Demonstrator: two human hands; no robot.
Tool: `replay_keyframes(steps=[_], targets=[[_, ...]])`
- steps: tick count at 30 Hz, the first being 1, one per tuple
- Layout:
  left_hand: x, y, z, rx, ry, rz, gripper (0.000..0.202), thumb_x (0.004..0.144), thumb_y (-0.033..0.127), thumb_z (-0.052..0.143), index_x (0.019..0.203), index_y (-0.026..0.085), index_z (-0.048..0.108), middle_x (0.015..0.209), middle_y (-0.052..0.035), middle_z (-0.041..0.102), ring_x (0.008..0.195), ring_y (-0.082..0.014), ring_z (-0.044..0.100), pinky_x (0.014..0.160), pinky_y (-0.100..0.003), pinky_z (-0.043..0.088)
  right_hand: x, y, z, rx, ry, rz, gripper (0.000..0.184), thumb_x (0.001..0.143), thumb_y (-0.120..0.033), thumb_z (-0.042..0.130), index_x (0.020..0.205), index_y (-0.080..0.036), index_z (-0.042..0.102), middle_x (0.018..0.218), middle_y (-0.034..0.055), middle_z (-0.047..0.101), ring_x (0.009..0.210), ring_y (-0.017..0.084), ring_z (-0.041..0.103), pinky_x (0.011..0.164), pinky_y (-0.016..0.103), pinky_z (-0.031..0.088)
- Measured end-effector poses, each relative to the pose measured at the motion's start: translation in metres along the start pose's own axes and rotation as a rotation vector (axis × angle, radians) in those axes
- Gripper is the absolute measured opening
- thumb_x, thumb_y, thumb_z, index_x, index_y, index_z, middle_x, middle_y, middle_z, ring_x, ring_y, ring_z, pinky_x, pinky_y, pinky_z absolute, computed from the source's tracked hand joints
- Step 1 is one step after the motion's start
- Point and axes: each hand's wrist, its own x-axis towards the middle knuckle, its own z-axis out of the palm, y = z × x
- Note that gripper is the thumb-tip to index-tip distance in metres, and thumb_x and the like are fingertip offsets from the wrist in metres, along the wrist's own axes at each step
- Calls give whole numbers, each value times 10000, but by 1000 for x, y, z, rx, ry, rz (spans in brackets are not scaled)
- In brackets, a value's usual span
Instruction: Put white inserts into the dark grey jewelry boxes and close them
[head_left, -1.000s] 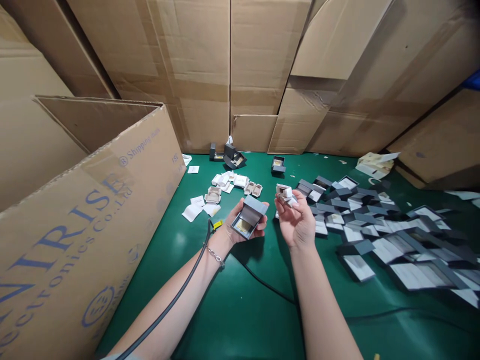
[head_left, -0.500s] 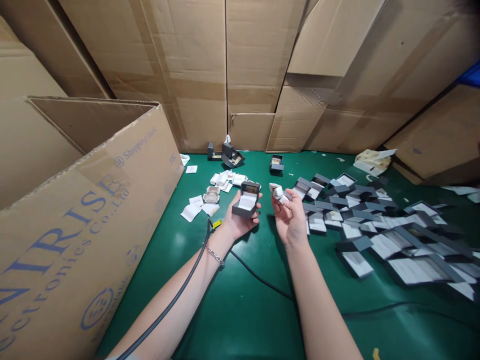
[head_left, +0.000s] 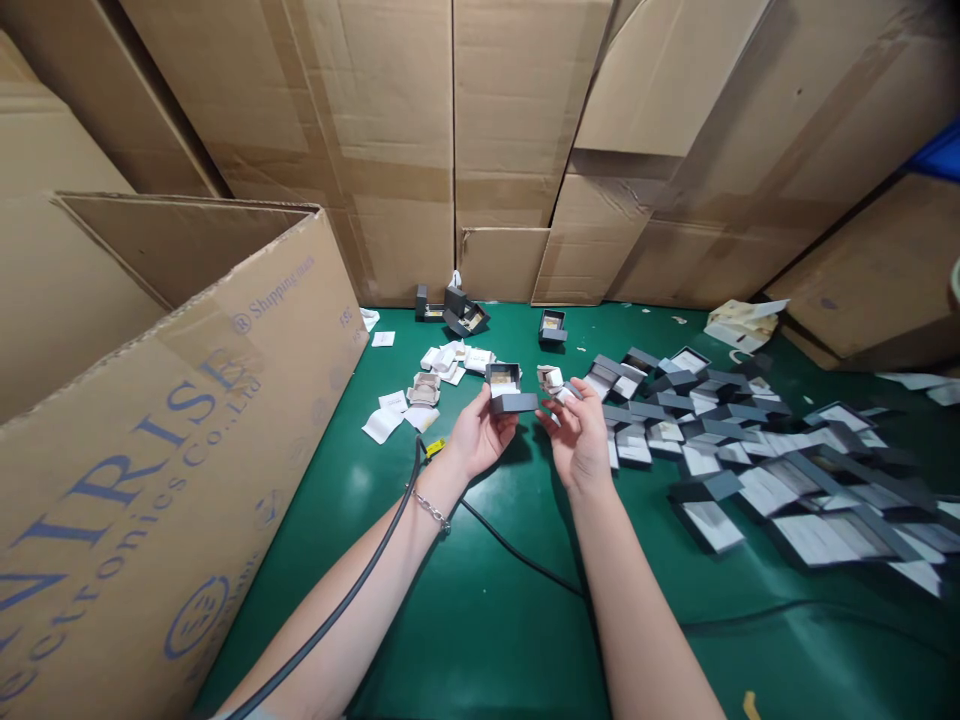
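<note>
Head view: both forearms reach forward from the lower edge and converge above a green work mat (head_left: 480,630). Left hand (head_left: 484,435), palm turned inward, has its fingers closed narrowly around one small open dark-grey gift box (head_left: 504,392). Right hand (head_left: 579,437), raised, pinches one small white insert (head_left: 551,378) between its fingertips, just beside the box. Both hands are off the mat. One chain bracelet (head_left: 431,512) circles the left wrist, and one black cable (head_left: 352,570) runs along that forearm. Three dark boxes (head_left: 463,312) stand apart at the mat's far edge. Open grey boxes (head_left: 750,460) lie heaped to the right, too many and overlapped to count. Beige trays (head_left: 424,390) and white cards (head_left: 382,425) lie left of the hands. Cardboard sheets (head_left: 450,150) line the back, and one printed carton (head_left: 172,440) stands at the left.
</note>
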Motion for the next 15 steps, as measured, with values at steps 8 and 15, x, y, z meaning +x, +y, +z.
replay_keyframes(steps=[8,15], targets=[[1,-4,-1,37,-81,35,356,864,398,504,1016,89,597,823,-98,684,583,-140,635,472,-224,491,-1,0,1,-1,-4,14,475,542,-298,697,972,-249,501,906,-33,564,706,89,573,652,239,484],[-1,-7,-2,95,-22,24,133,820,187,566,903,85,585,749,-84,669,612,-138,651,593,-221,532,2,-3,0,122,30,30,387,568,-304,610,933,-221,512,829,-21,598,646,87,541,617,235,447]])
